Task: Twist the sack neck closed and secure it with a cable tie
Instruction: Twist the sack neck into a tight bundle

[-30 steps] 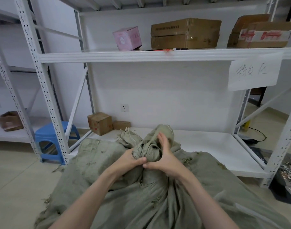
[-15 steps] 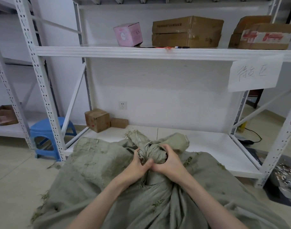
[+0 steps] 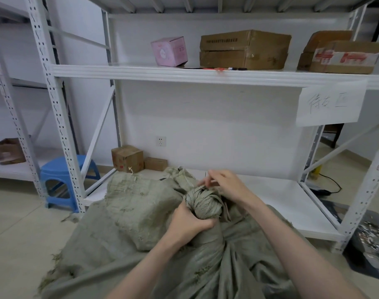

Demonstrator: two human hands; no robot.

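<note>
The left hand (image 3: 190, 223) has its grip curled tight round the base of the twisted neck (image 3: 205, 203). The right hand (image 3: 225, 184) sits just beyond that bundle, fingertips (image 3: 202, 182) drawn together at its top; whether this grip pinches anything is too small to tell. The grey-green woven sack (image 3: 141, 212) slumps before the person, its top overlapping the white rack's bottom shelf (image 3: 281, 201).

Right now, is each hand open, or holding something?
Left hand: grips the twisted sack neck.
Right hand: fingers curled at the neck's top; whether they pinch anything cannot be told.
</note>
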